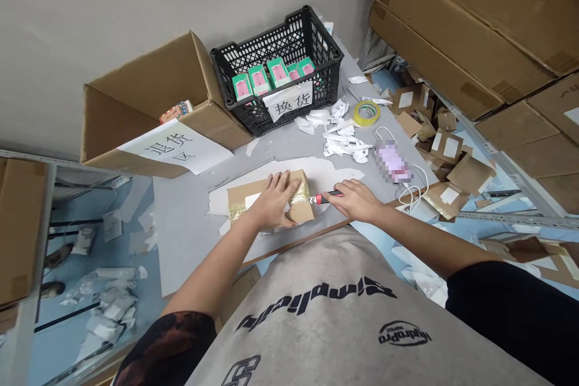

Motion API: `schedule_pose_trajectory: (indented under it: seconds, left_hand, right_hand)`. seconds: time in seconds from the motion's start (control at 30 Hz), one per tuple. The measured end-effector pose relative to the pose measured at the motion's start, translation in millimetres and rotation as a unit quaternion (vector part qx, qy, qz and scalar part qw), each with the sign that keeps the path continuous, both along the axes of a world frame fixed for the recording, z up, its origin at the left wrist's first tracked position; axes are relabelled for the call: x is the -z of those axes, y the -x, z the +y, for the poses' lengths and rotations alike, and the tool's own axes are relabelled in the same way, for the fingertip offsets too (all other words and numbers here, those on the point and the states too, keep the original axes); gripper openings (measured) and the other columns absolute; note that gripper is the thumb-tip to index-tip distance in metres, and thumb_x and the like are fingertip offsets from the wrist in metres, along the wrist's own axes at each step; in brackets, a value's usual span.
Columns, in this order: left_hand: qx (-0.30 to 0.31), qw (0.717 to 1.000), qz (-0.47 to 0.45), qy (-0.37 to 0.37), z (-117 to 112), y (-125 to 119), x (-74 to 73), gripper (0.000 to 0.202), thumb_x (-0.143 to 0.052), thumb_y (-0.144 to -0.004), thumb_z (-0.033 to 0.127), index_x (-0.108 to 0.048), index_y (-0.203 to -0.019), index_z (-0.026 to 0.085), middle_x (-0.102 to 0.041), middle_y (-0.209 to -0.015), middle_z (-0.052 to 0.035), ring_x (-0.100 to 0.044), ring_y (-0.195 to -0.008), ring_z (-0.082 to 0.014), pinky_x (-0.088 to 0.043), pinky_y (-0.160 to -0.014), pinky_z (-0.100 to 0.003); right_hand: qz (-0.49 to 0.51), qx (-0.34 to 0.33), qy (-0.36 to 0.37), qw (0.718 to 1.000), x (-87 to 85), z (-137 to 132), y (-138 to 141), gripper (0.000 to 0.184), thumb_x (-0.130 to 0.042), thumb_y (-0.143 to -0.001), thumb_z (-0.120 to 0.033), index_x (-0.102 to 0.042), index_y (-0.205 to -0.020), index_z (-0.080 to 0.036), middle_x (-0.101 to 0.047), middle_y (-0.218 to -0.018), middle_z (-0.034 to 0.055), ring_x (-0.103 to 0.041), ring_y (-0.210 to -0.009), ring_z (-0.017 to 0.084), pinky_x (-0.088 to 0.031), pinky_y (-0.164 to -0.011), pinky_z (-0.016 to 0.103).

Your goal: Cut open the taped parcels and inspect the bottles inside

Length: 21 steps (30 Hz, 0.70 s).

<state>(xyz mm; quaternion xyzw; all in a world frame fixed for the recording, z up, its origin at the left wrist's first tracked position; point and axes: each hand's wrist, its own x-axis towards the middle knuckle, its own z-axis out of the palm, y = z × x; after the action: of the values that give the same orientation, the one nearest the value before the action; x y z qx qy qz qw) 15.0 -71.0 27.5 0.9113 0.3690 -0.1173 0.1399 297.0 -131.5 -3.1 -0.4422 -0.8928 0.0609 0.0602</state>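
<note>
The left hand [272, 202] rests on a small rectangular parcel of brown kraft paper bound in glossy clear tape [302, 208], its fingers [283, 182] spread and pressed flat on the top face, pinching nothing. The fingers [357, 192] of the right hand [355, 200] are curled shut around a red-and-black utility knife [326, 196], whose front end points left at the taped end of the parcel; whether it touches the tape cannot be determined. The parcel lies under the left fingers, between both hands, on a torn white paper sheet [325, 178] over a grey tabletop [185, 235]. A white label [252, 200] shows on the parcel just left of the left fingers. Ahead of the right fingers lie crumpled white paper scraps [344, 145], a yellow roll of tape [366, 112] and a pixelated pink item with white loops [392, 160]. Farther ahead of both hands stands a black plastic mesh crate [260, 30] holding small green-and-pink boxes [260, 79], with a white sign reading 换货 [289, 101] on its front. Left of the left fingers, an open brown cardboard carton [145, 102] bears a white sign reading 退货区 [174, 146]. Right of the right fingers lie torn cardboard pieces [446, 145].
</note>
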Motion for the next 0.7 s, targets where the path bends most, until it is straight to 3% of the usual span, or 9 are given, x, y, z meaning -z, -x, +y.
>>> schedule_pose_trajectory:
  seconds: [0.2,0.57,0.7]
  left_hand:
    - [0.005,1.0,-0.01,-0.006,-3.4,0.5,1.2,0.132,-0.08,-0.045,0.064,-0.018,-0.151,0.018,-0.009,-0.158,-0.0229,-0.013,-0.142,-0.0487,-0.009,-0.114,-0.06]
    - [0.004,1.0,-0.017,-0.004,-3.7,3.3,-0.8,0.129,-0.079,-0.047,0.066,-0.018,-0.151,0.019,-0.011,-0.158,-0.0225,-0.014,-0.143,-0.046,-0.009,-0.115,-0.057]
    - [0.009,1.0,-0.025,0.002,-5.9,4.2,0.1,0.127,-0.08,-0.047,0.065,-0.02,-0.15,0.02,-0.012,-0.158,-0.0211,-0.017,-0.142,-0.0452,-0.01,-0.115,-0.056]
  right_hand:
    - [-0.05,0.033,-0.023,0.998,-5.2,-14.6,11.8,0.043,-0.043,-0.093,-0.018,-0.055,-0.132,-0.03,-0.061,-0.097,0.0113,-0.046,-0.087,0.024,-0.026,-0.076,0.037]
    - [-0.028,0.137,-0.042,0.989,10.5,-26.0,19.2,0.041,-0.049,-0.091,-0.024,-0.058,-0.13,-0.034,-0.062,-0.1,0.0097,-0.046,-0.085,0.023,-0.028,-0.076,0.035]
    - [-0.014,0.27,-0.056,0.961,-7.4,-0.5,-3.4,0.04,-0.044,-0.095,-0.033,-0.058,-0.132,-0.024,-0.062,-0.102,0.0129,-0.049,-0.086,0.025,-0.031,-0.073,0.034]
